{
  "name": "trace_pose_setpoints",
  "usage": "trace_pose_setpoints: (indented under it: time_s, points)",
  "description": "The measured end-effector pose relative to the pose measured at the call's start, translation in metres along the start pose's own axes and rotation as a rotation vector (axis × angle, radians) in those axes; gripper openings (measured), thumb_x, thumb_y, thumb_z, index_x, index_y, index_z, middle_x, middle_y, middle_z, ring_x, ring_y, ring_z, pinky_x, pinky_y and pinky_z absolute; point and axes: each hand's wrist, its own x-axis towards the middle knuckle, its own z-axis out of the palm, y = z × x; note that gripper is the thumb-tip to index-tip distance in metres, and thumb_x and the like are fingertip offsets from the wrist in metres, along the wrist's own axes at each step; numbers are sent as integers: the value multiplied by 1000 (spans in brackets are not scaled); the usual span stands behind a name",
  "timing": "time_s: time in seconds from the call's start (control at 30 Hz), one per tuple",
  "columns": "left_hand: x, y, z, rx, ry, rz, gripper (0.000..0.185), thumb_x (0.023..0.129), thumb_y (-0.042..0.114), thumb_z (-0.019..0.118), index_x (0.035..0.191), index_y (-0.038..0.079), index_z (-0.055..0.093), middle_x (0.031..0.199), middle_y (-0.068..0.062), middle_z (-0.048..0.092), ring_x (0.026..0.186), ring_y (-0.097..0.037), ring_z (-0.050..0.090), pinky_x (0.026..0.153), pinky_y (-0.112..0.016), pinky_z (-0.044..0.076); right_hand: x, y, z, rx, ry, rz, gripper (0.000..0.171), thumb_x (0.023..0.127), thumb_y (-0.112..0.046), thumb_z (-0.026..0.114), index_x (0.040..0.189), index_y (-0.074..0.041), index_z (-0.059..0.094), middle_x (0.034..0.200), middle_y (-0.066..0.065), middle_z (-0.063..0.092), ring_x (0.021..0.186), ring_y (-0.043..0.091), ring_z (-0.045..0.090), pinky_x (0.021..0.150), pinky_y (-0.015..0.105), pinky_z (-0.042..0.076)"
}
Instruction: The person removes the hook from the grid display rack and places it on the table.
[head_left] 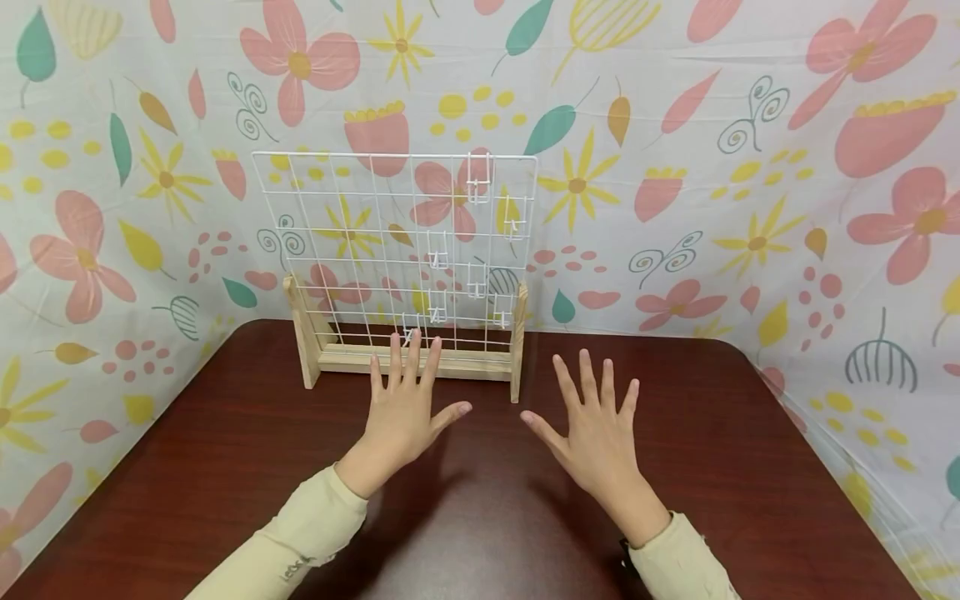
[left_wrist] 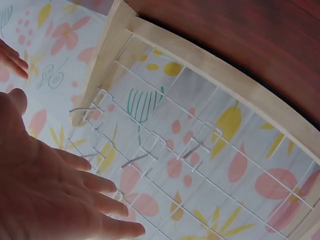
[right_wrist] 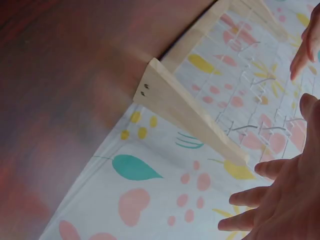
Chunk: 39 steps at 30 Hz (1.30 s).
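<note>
A white wire grid panel [head_left: 393, 250] stands upright in a wooden stand [head_left: 411, 363] near the far edge of the dark red bench [head_left: 225, 467], left of the middle, its wide face turned toward the person and its long base running along that far edge. Several small white wire hooks [head_left: 477, 177] hang on the grid, mostly on its right half and lower rows. Both hands hover palm down above the bench with fingers straight and spread, holding nothing. The left hand [head_left: 408, 408] is the nearer one: it lies straight in front of the panel, and its fingertips [head_left: 412, 337] overlap the stand's bottom rail and the lowest hooks in the head view, though whether they touch the wire cannot be told. The right hand [head_left: 596, 429] sits to the right of the stand's right post [head_left: 517, 342], apart from it. The left wrist view shows the hooks [left_wrist: 140, 160] close beyond that hand's fingers [left_wrist: 107, 207], but the picture is soft. The right wrist view catches only the stand's foot [right_wrist: 187, 117] and blurred grid. A flowered cloth backdrop [head_left: 750, 167] surrounds the bench.
</note>
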Motion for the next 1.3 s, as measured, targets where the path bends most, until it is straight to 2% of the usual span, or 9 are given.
trace_pose_setpoints:
  time_s: [0.1,0.27,0.53,0.9,1.3]
  points:
    - [1,-1,-3,-23,-3,5,94,88,68,48,156,14,10,160,-14,1,144,-34,-13,112,-60,-2,2,-1,-2,9,16,-2,88,87,-69,51,155,-23,19,159,17,12,143,44,5,109,66,-4]
    - [2,-4,-8,-39,13,14,92,90,64,49,156,13,10,160,-16,4,144,-35,-10,113,-60,3,6,-3,-6,38,33,-10,86,88,-67,50,155,-24,18,158,18,14,143,43,5,109,66,-4]
    - [5,-11,-17,-90,68,32,86,92,60,51,155,11,18,158,-20,13,145,-37,-5,113,-58,0,13,-7,-11,77,81,-24,83,88,-63,54,154,-25,22,158,17,16,143,42,8,109,66,-1]
    - [12,-27,-36,-167,143,36,77,95,49,56,152,7,26,155,-24,20,144,-42,5,113,-59,4,24,-16,-15,131,142,-69,78,90,-57,56,153,-23,26,156,17,22,142,41,15,108,67,4]
    - [19,-58,-56,-299,387,13,56,93,17,65,140,-2,41,142,-26,38,137,-45,24,109,-62,17,34,-21,-16,197,183,-77,74,92,-51,57,153,-20,27,154,19,26,141,41,19,109,66,4]
